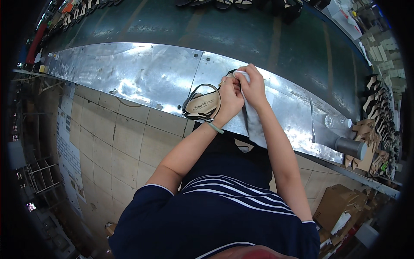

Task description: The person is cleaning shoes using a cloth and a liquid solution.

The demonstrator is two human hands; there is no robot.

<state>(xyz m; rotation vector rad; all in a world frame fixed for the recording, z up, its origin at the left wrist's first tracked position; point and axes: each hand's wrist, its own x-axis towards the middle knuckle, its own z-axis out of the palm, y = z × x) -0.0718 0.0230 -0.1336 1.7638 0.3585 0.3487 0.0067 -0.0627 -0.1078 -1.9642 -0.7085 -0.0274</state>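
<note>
A black strappy sandal (200, 106) with a beige insole lies over the metal worktop, its heel end toward me and its toe end pointing away to the right. My left hand (230, 96) is closed around the sandal's front part, which the fingers mostly hide. A whitish-grey cloth (254, 125) hangs down from my right hand (252, 84). The right fingers pinch one end of it against the sandal's toe, right beside the left fingertips. The rest of the cloth drapes over the table's near edge.
Beyond the metal worktop (129, 64) runs a dark green conveyor belt (241, 34) with dark shoes at its far side. To the right are a clear plastic bottle (336, 121), a grey cylinder (351, 148) and rows of shoes. A cardboard box (338, 207) stands below right.
</note>
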